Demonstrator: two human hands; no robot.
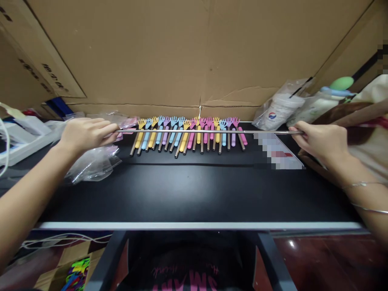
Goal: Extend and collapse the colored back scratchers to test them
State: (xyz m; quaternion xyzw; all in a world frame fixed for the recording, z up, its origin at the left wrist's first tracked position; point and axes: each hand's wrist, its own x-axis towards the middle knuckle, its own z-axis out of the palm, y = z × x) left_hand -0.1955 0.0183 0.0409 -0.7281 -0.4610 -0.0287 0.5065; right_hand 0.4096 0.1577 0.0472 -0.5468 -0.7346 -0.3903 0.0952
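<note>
My left hand (87, 135) is closed around one end of a long, thin metal rod (263, 132). The other end is pinched in my right hand (323, 139). Stretched level between both hands, the rod passes in front of a row of back scratchers (184, 137). These have small claw heads in yellow, blue, purple and pink, with matching coloured grips and short metal shafts. They lie side by side on the black tabletop (188, 194), claws toward the back. Whether the rod touches any of them, I cannot tell.
Clear plastic bags (93, 163) lie by my left hand, near a white power strip (27, 139). At the back right stand a lidded cup (280, 111) in plastic and a green-topped bottle (321, 101). Cardboard (151, 52) walls the back. Below left, a box (72, 254) holds colourful pieces.
</note>
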